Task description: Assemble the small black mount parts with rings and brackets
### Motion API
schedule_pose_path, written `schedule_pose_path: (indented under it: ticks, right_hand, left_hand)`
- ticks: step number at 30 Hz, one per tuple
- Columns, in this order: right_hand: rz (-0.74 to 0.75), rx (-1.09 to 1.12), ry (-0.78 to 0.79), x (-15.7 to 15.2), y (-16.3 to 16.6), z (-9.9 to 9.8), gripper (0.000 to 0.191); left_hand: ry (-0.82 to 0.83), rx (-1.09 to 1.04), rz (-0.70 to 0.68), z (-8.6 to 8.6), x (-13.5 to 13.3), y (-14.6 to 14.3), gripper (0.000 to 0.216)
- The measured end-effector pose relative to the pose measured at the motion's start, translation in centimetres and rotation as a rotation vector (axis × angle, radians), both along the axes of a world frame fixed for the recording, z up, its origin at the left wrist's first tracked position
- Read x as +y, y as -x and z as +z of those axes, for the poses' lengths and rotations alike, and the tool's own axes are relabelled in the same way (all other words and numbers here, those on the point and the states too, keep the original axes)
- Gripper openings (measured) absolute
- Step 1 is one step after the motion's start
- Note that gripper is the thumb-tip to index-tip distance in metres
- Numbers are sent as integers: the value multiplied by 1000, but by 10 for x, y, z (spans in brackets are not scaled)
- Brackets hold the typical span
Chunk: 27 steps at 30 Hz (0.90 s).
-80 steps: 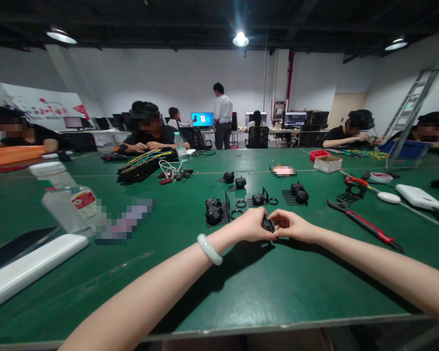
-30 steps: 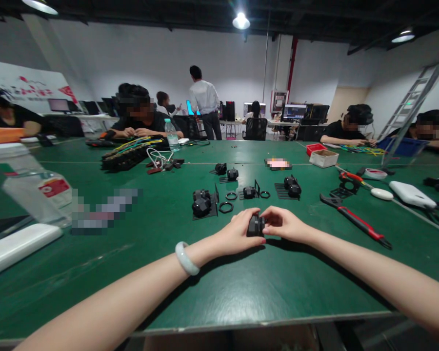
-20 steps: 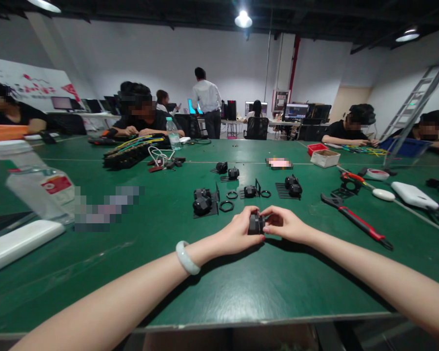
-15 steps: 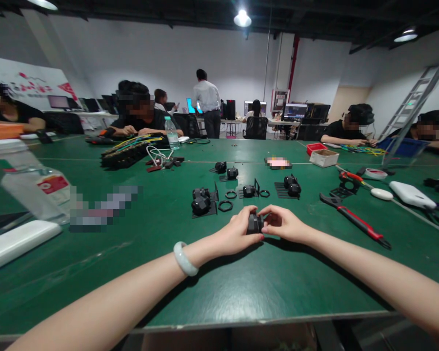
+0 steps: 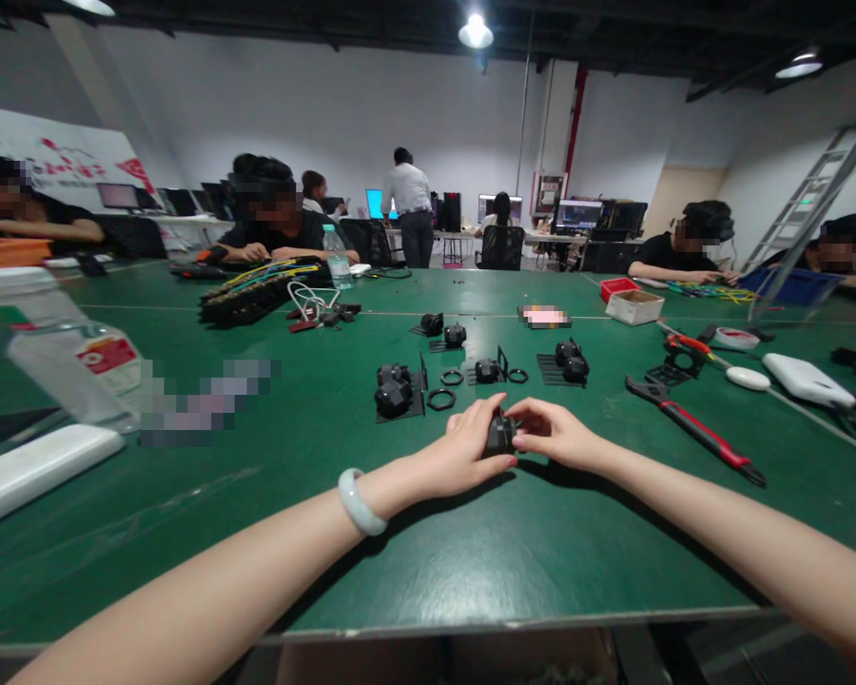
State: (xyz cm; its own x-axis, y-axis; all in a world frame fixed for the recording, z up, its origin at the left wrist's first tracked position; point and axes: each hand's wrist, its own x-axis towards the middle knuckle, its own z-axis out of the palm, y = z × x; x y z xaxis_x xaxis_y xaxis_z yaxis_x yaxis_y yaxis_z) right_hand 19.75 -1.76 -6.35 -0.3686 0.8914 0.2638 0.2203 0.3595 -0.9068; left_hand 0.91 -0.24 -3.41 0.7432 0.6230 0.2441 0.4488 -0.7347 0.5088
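Observation:
A black plastic cable gland (image 5: 500, 436) with ridged, faceted sides sits low over the green table, between my two hands. My left hand (image 5: 463, 447) wraps it from the left, its thumb along the near side. From the right, the bent fingers of my right hand (image 5: 553, 436) pinch its end, which they partly cover. Beyond my hands lie similar glands on comb-like black plates: a pair (image 5: 394, 392) to the left, a single one (image 5: 486, 371) straight ahead and a pair (image 5: 572, 362) to the right. Loose black ring nuts (image 5: 440, 399) rest among them.
An adjustable wrench (image 5: 695, 428) with red-black handles lies to the right. Beyond it are a white power bank (image 5: 807, 379) and cables. On the left stand a clear plastic jug (image 5: 78, 366) and a white case (image 5: 39, 476). Co-workers sit across the table (image 5: 428, 552).
The fingers of my left hand have shifted forward and over the top of the gland. My right hand keeps its pinch at the gland's end. The view has shifted slightly.

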Motion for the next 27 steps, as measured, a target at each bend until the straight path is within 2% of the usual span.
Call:
schedule_pose_path:
  ticks: [13,21,27]
  right_hand:
    - [20,8,1,-1,0,2,33]
    - [23,9,19,0,-1,-2,34]
    - [40,39,23,1,-1,-4,32]
  left_hand:
    - [-53,63,-45,4,1,2,63]
    - [-12,40,-163,4,6,6,51]
    - [0,2,-232,3,8,8,50]
